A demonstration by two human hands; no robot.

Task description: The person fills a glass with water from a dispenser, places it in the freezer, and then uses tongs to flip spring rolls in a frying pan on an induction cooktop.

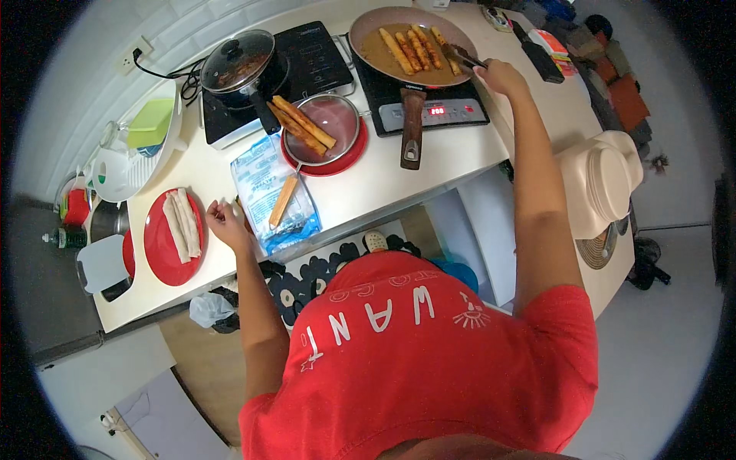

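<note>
My right hand [503, 78] grips a pair of tongs [467, 57], whose tips are at the rightmost of several browned rolls [418, 49] lying in oil in a frying pan [368, 29]. The pan stands on a lit induction cooker [460, 118]. My left hand [227, 224] rests near the counter edge, its fingers loosely curled, between a red plate [155, 253] and a blue-and-white plastic packet [259, 172]. Two pale unfried rolls [181, 224] lie on that plate. A wire strainer [342, 115] with two browned rolls [305, 125] sits over another red plate [359, 144].
A glass-lidded pot [238, 63] stands on a second cooker [316, 57] at the back. A white dish rack [167, 126] with a green container [150, 123] is at the left, above the sink. Beige containers [598, 178] stand on the right-hand counter.
</note>
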